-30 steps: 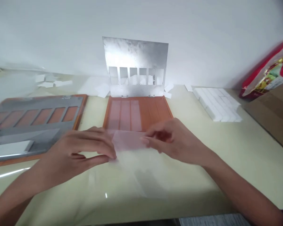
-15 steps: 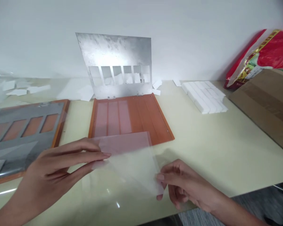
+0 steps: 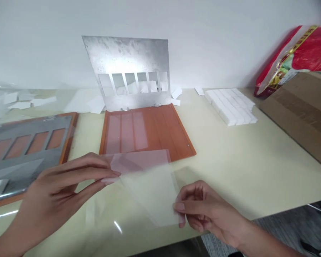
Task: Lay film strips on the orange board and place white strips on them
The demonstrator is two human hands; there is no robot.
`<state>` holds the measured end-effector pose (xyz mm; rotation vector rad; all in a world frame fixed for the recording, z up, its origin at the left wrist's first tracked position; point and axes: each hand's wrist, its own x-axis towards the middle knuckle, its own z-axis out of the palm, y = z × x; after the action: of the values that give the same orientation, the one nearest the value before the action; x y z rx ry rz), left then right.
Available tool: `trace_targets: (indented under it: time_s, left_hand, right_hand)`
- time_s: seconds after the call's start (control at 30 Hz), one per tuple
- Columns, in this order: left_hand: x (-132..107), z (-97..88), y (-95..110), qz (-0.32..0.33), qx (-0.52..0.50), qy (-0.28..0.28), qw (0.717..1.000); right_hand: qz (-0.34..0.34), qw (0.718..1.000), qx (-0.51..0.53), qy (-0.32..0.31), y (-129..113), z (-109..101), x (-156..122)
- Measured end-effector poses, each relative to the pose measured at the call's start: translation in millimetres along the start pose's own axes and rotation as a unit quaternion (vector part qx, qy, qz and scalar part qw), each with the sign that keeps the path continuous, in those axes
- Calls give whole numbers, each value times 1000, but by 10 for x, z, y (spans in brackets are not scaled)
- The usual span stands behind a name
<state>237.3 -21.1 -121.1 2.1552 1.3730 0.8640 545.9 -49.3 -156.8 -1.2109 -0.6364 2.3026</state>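
Observation:
Both my hands hold a thin translucent sheet [image 3: 147,182] just above the table, in front of an orange-brown tray [image 3: 163,134]. My left hand [image 3: 64,192] pinches the sheet's left edge with thumb and fingers. The sheet's near right corner is pinched by my right hand [image 3: 203,210]. Three pale strips [image 3: 127,131] lie side by side in the tray's left half. A metal stencil plate [image 3: 128,57] with several rectangular slots stands upright, hinged at the tray's far edge.
A second tray with its metal stencil closed [image 3: 24,146] lies at the left. White blocks [image 3: 231,105] are stacked at the back right. A cardboard box [image 3: 302,110] and a red bag [image 3: 296,53] sit at the far right. Paper scraps [image 3: 24,100] lie by the wall.
My right hand slid from the sheet's far edge down to its near right corner, pulling the sheet flat and spread. The view shifted right and down.

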Motion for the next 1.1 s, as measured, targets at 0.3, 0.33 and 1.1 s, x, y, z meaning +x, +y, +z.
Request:
trace_targets:
  time_s: [0.3,0.33,1.1]
  left_hand:
    - [48,13,-73,-4,-5,13,1000]
    - [52,16,-78,0,-12,2,1000]
    - [721,-145,-472,-289,-317,204,880]
  right_hand:
    - [-31,999,-8,35,15,-27,24]
    - [-32,999,-13,31,19,-30,24]
    - [22,969,-245,-20,35,-425,-228]
